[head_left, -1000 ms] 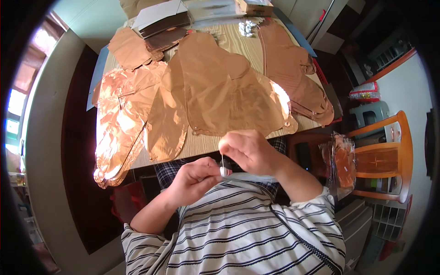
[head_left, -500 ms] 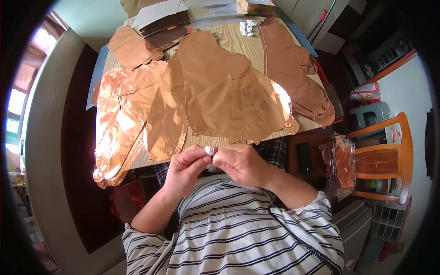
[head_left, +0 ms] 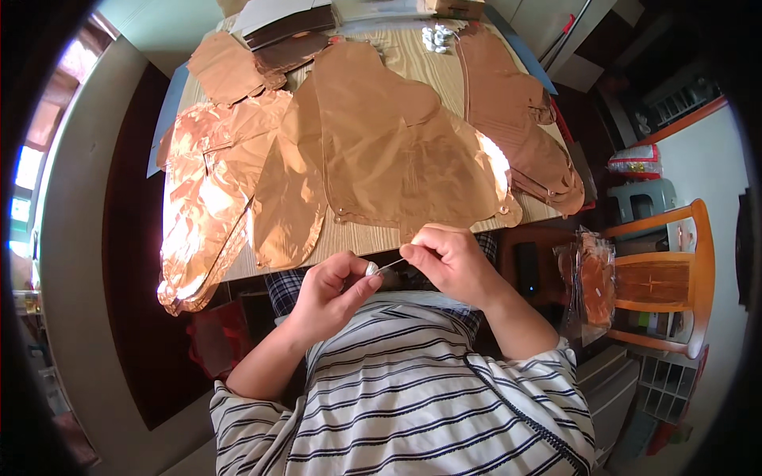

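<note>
A small wound bundle of white string [head_left: 371, 269] is pinched between the thumb and fingers of my left hand [head_left: 329, 292]. My right hand [head_left: 451, 266] grips the string's free end, and a short thin strand [head_left: 391, 265] is stretched between the two hands. Both hands are over my lap, just off the table's near edge. Right beyond them lies a large flat copper-coloured foil balloon [head_left: 389, 159], its lower edge near my right fingertips. More white bundles [head_left: 436, 38] are heaped at the far side of the table.
Crumpled shiny foil balloons [head_left: 214, 182] cover the left of the wooden table [head_left: 397, 63]; another flat foil stack [head_left: 508, 119] lies right. White and dark sheets [head_left: 282, 24] are piled at the back. A wooden chair [head_left: 659, 282] bearing a plastic-wrapped foil pack [head_left: 594, 285] stands at right.
My right hand has moved away from my left, up and to the right, drawing a length of string out of the bundle. The left hand still pinches the bundle.
</note>
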Tool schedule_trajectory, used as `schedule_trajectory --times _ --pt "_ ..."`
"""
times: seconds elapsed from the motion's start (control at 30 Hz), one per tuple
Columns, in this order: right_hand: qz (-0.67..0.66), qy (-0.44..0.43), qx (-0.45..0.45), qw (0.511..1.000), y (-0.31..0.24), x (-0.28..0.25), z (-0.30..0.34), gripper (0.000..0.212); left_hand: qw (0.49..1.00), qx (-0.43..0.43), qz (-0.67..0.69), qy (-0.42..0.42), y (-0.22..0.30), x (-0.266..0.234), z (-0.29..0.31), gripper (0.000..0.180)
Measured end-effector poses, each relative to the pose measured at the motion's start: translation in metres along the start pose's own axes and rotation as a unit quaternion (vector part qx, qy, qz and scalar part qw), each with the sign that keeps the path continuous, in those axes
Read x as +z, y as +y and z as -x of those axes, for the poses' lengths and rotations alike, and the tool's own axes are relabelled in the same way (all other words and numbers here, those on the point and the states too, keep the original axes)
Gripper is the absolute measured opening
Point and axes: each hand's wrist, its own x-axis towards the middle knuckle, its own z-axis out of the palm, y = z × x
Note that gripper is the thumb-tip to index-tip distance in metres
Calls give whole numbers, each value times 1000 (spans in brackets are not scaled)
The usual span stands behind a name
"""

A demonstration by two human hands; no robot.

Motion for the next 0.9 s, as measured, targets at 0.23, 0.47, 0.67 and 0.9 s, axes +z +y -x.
schedule_trajectory --times 0.23,0.47,0.67,0.9 --pt "-52 9 -60 997 -11 -5 13 37 962 -91 256 -37 14 3 -1 6" --pt "-71 -34 -108 991 5 32 9 18 930 -74 357 -49 13 2 3 8" --pt "62 49 -228 971 -10 42 15 12 980 -13 198 8 6 3 4 17" --pt "247 -31 -230 941 -15 17 7 16 989 64 -135 -9 7 4 5 22"
